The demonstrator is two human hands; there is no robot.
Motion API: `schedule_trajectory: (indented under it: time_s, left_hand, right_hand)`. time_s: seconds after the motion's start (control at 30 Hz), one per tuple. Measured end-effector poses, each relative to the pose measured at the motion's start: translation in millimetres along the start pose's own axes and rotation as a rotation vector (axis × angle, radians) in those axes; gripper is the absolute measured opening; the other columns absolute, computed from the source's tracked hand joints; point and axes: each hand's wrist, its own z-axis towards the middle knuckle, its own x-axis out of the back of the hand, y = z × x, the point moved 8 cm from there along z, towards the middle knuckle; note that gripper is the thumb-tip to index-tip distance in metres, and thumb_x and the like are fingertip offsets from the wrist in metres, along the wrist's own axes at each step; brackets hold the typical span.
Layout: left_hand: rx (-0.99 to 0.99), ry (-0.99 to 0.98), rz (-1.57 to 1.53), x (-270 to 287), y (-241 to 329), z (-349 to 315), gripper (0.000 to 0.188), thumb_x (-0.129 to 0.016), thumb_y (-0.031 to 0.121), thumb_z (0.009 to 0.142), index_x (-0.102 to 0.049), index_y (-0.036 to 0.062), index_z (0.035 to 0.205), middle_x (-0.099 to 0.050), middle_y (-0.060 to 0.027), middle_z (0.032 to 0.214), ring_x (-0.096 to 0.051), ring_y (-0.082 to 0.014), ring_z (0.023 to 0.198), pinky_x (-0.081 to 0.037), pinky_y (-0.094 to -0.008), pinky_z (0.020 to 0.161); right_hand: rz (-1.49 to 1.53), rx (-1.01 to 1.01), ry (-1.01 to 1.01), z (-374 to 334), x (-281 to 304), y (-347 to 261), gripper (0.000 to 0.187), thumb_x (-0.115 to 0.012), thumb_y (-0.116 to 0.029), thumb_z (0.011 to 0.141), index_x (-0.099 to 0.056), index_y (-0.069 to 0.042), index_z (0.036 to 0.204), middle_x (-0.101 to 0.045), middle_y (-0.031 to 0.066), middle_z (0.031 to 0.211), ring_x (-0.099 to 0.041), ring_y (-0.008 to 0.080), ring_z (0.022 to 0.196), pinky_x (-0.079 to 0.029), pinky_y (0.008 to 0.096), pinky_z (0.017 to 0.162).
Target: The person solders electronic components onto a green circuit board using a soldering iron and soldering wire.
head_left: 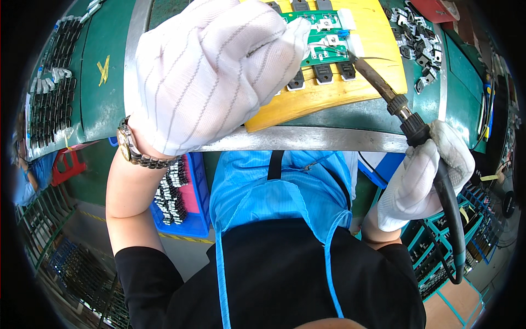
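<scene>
Here's the green worktop (107,101), a metal strip (361,138) curving along its near edge! Over left, a red stool (75,168) with wire racks (39,219) beyond; black-and-yellow tape (192,239) crosses the grey floor (189,259), and teal-framed racks (432,294) stand lower right.

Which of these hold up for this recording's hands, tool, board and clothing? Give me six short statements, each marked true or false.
1. The right hand holds a soldering iron. True.
2. The soldering iron points away from the work. False: it points toward a green circuit board.
3. The circuit board is over a yellow support. True.
4. The left hand wears a white glove with dark stripes. True.
5. A watch is worn on the right. False: the watch is worn on the left.
6. The apron is red. False: the apron is blue.
</scene>
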Motion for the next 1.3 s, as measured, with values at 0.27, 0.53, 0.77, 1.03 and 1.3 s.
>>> schedule_trajectory:
  time_s: [0.27,0.53,0.77,1.03,1.3]
  left_hand:
    - [-0.132,-0.040,0.046,-7,3,-5,0.051,-0.083,0.011,0.068,-0.075,0.0128,0.118,-0.067,-0.0019,0.095,-0.064,-0.0204,0.082,-0.054,-0.0319,0.069]
    - [-0.028,0.009,-0.004,-5,6,7,0.044,-0.080,0.005,0.073,-0.074,0.0122,0.117,-0.068,-0.0031,0.096,-0.066,-0.0222,0.086,-0.055,-0.0348,0.075]
    - [0.060,-0.040,-0.003,2,2,5,0.042,-0.078,-0.002,0.071,-0.075,0.0114,0.111,-0.069,-0.0050,0.097,-0.066,-0.0239,0.083,-0.057,-0.0359,0.074]
    - [0.024,-0.011,-0.043,2,5,8,0.046,-0.079,-0.003,0.068,-0.075,0.0102,0.111,-0.066,-0.0053,0.090,-0.067,-0.0247,0.079,-0.057,-0.0350,0.070]
    - [0.026,0.017,-0.056,-3,9,9,0.042,-0.081,0.000,0.068,-0.076,0.0103,0.109,-0.068,-0.0055,0.087,-0.068,-0.0238,0.078,-0.057,-0.0346,0.070]
  right_hand:
    - [-0.004,-0.131,0.033,-3,0,10,0.022,-0.070,-0.008,0.093,-0.055,0.000,0.106,-0.067,0.0163,0.102,-0.066,0.0224,0.096,-0.052,0.0370,0.092]
    - [-0.009,-0.125,0.060,-4,0,9,0.022,-0.070,-0.009,0.093,-0.055,0.001,0.107,-0.067,0.0177,0.104,-0.067,0.0229,0.096,-0.052,0.0368,0.093]
    - [-0.033,-0.134,0.115,-5,10,13,0.023,-0.070,-0.011,0.093,-0.055,0.002,0.106,-0.066,0.0181,0.103,-0.067,0.0235,0.096,-0.052,0.0370,0.093]
    - [0.072,-0.210,0.057,-7,-4,17,0.025,-0.071,-0.009,0.091,-0.055,0.001,0.108,-0.067,0.0173,0.104,-0.066,0.0220,0.097,-0.051,0.0361,0.094]
    - [0.006,-0.216,0.039,-8,-4,19,0.025,-0.071,-0.009,0.092,-0.056,0.001,0.109,-0.066,0.0168,0.106,-0.065,0.0216,0.099,-0.050,0.0365,0.096]
